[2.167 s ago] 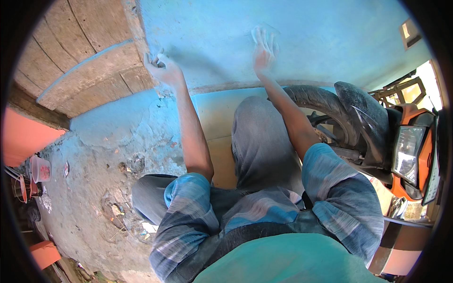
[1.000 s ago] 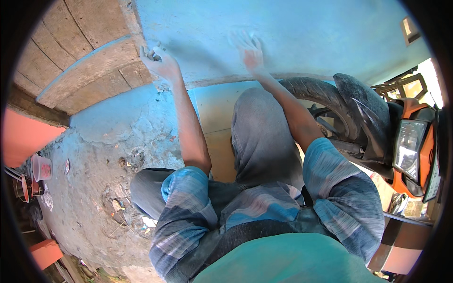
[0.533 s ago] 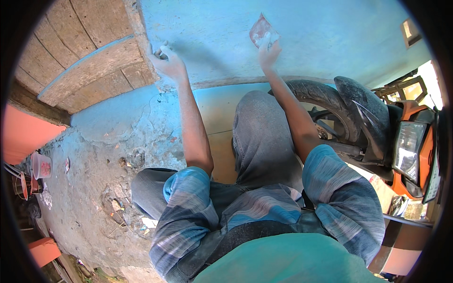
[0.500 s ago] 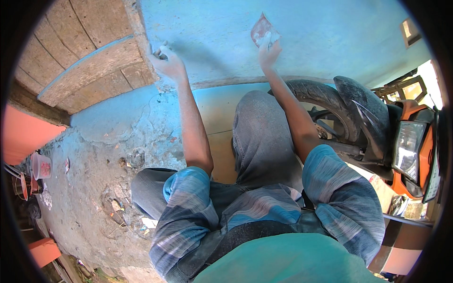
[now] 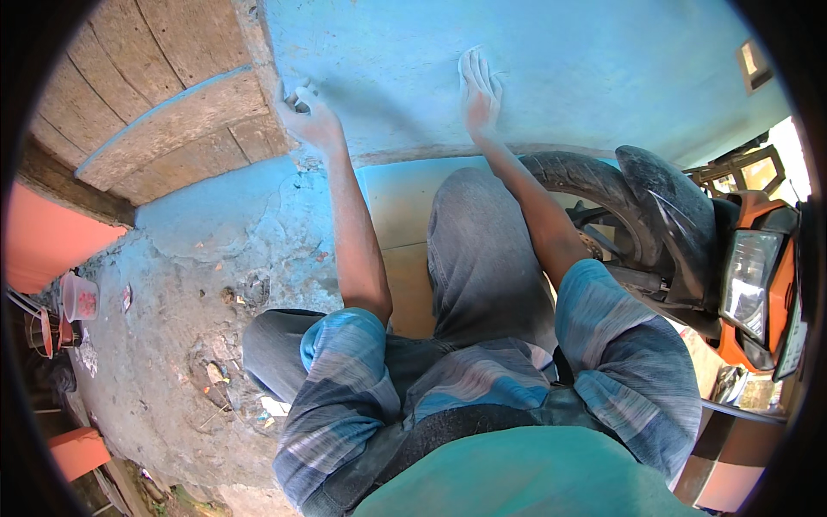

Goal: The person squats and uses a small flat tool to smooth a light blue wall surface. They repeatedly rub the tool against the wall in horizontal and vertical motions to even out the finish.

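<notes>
My right hand point(image 5: 481, 93) lies flat against the blue wall point(image 5: 586, 77), fingers stretched upward. Under it is the sheet of sandpaper, almost wholly covered by the palm and fingers. Close to the wall's left edge, beside the wooden door, my left hand point(image 5: 312, 116) touches the wall with fingers loosely bent and apart. A dark gap shows between its thumb and fingers, and I make out nothing held there. Pale dust coats both hands and the left forearm.
On the right, a motorcycle's wheel point(image 5: 594, 185) and orange front point(image 5: 748, 289) stand close to my right arm. The plank door point(image 5: 164, 52) is at the upper left. Rough concrete floor point(image 5: 164, 362) with litter lies left, with a plastic tub point(image 5: 79, 297) beyond.
My right hand has slid slightly left and flattened its fingers over the sandpaper, which showed above the fingertips before. My left hand stays at the wall's edge.
</notes>
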Demonstrator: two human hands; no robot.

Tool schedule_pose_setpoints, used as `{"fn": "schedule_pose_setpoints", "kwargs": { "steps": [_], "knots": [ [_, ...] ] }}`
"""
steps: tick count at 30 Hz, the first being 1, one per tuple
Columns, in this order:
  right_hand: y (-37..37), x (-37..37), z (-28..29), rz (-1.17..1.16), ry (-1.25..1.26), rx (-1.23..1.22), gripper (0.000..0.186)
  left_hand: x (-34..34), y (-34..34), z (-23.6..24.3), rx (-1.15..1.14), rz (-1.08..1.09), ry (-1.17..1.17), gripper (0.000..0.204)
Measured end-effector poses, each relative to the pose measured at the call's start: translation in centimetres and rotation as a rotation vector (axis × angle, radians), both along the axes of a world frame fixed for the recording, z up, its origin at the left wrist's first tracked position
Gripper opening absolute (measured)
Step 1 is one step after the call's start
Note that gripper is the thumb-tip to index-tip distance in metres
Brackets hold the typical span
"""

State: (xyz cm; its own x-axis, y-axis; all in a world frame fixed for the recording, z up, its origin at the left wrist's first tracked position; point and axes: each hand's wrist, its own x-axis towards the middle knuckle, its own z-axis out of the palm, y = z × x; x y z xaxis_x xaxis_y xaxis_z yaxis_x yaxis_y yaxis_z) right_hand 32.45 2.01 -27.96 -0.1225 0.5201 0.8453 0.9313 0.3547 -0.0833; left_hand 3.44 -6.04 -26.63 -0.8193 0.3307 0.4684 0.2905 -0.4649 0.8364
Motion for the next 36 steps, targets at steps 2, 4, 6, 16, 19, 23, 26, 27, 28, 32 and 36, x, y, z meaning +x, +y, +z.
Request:
{"fn": "schedule_pose_setpoints", "kwargs": {
  "steps": [2, 4, 6, 16, 19, 23, 26, 27, 28, 32, 36],
  "knots": [
    [-0.4, 0.6, 0.2, -0.108, -0.144, 0.03, 0.053, -0.7, -0.1, -0.4, -0.022, 0.028, 0.017, 0.04],
    [0.2, 0.2, 0.1, -0.075, -0.041, 0.039, 0.053, -0.8, 0.0, -0.7, -0.029, 0.028, 0.017, 0.04],
    [0.3, 0.3, -0.7, -0.021, -0.043, 0.014, 0.054, -0.3, 0.1, -0.8, -0.021, 0.012, -0.002, 0.04],
    [0.0, -1.7, -1.5, 0.037, -0.028, -0.003, 0.061, -0.1, 0.4, -1.4, 0.026, -0.021, -0.071, 0.041],
    [0.0, -1.2, -1.3, -0.092, 0.007, 0.022, 0.061, -0.6, 0.3, -1.5, 0.024, -0.001, -0.067, 0.04],
    [0.4, -3.2, -2.2, 0.003, 0.025, 0.023, 0.057, -1.1, 0.1, -1.6, -0.014, 0.051, 0.004, 0.039],
    [-0.7, -4.0, -2.0, 0.064, -0.096, 0.0, 0.054, -1.6, -0.6, -1.8, 0.014, 0.031, -0.044, 0.038],
    [-0.9, -4.3, -1.7, -0.012, -0.01, -0.004, 0.053, -2.0, -0.9, -1.9, 0.021, 0.026, -0.052, 0.038],
    [-0.6, -3.4, -1.5, -0.101, 0.067, -0.003, 0.052, -1.5, -1.1, -1.5, 0.032, 0.009, -0.07, 0.038],
    [0.4, -3.2, -3.0, -0.025, -0.071, -0.014, 0.049, -0.7, -1.8, 0.2, -0.048, -0.041, -0.028, 0.042],
    [-5.0, -7.4, -2.1, 0.389, -0.324, -0.457, 0.042, -1.7, -3.0, -0.8, -0.032, -0.029, -0.022, 0.041]
  ]
}}
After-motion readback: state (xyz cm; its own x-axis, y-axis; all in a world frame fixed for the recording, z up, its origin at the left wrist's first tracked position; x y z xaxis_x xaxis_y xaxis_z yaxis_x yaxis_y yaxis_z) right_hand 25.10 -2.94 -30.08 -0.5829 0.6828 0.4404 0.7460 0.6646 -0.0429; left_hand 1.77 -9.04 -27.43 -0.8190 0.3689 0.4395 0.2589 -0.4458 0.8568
